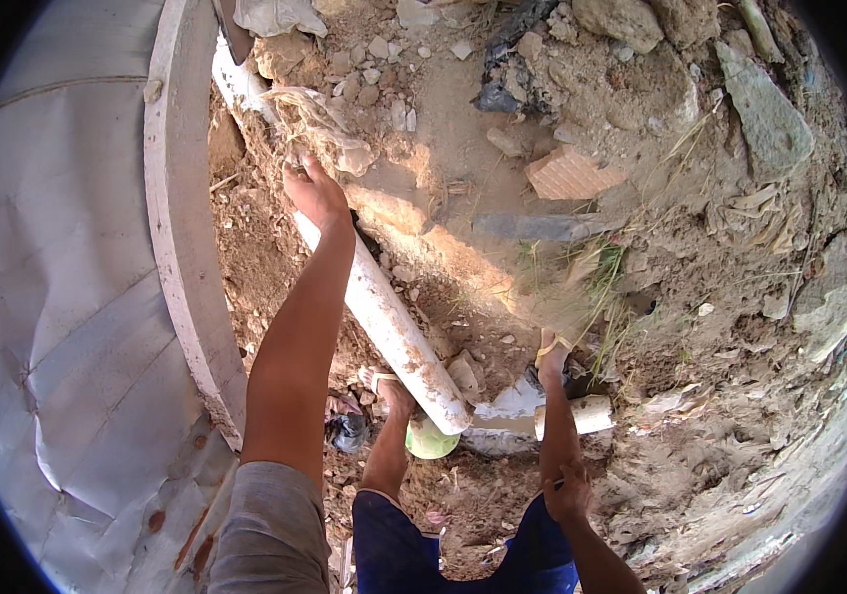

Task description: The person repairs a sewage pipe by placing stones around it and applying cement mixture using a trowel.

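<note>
- Long round pipe (pixel 398 342), white and mud-smeared, lying slanted on crumbly, stony dirt (pixel 423 297) by the left foot (pixel 392 388).
- Crumpled, stringy-looking bag (pixel 319 124) up past the left hand (pixel 319 196).
- That hand's fingers are partly curled at the bag's edge, can't tell if they're gripping.
- Right hand (pixel 570 495) is half-curled by the right leg (pixel 558 426), can't see if it's holding anything.
- Ridged orange brick (pixel 572 173) over right.
</note>
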Action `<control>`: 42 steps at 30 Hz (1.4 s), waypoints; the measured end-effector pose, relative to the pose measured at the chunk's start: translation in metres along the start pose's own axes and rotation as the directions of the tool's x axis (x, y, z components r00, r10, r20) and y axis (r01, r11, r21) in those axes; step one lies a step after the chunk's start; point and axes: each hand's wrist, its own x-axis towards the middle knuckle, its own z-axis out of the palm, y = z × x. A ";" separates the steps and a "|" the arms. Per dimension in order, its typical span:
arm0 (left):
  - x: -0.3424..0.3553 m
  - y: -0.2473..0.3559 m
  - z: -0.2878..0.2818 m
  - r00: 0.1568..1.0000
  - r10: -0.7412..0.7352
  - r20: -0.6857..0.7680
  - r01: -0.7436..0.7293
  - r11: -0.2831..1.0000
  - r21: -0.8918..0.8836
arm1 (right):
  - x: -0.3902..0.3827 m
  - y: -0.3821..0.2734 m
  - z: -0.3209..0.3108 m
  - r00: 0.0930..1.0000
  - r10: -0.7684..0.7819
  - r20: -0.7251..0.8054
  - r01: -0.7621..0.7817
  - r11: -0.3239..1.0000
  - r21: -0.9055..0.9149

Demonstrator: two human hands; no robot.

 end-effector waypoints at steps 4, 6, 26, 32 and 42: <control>0.044 0.060 -0.014 0.963 0.216 -0.164 -0.247 0.947 -0.204 | -0.003 -0.003 0.003 1.000 -0.018 0.024 0.018 1.000 -0.003; 0.055 0.104 -0.007 0.886 0.425 -0.186 -0.459 0.861 -0.219 | -0.006 -0.004 0.005 0.999 0.028 0.036 -0.029 0.999 0.020; 0.095 0.156 -0.001 0.994 0.111 -0.011 -0.109 0.985 0.133 | -0.006 0.003 0.005 0.990 0.097 0.103 -0.093 0.995 -0.043; 0.113 0.139 -0.016 0.970 0.243 -0.011 -0.243 0.968 -0.068 | -0.009 -0.015 -0.020 0.983 -0.012 0.182 0.029 0.995 -0.092; -0.266 0.228 -0.083 0.602 0.737 0.308 -0.490 0.645 -0.586 | 0.005 0.028 0.023 0.965 0.201 0.169 -0.217 0.973 0.082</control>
